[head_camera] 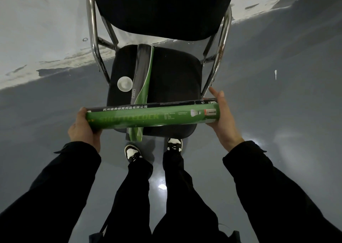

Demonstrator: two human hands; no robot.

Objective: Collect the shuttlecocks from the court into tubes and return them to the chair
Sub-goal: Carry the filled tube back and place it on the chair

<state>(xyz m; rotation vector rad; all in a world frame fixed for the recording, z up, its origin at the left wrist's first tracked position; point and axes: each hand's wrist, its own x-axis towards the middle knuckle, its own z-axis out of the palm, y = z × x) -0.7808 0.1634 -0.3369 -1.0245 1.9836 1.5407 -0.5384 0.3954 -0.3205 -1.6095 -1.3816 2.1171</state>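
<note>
Two hands: left hand (84,130) and right hand (222,117) cap the ends of the held tube (151,116), fingers curled on it.
Axis: crosswise above the chair (175,72) seat, across the lying tube (143,70).

The black padded backrest of the chrome-framed chair (162,7) is cut off by the top edge. The long green-and-black cardboard tube (151,116) held crosswise hides the middle of the second green-and-black tube (143,70) lying on the seat. Small print on the held tube is illegible. Tube contents cannot be determined. Both black sleeves (55,196) run out of frame.
</note>
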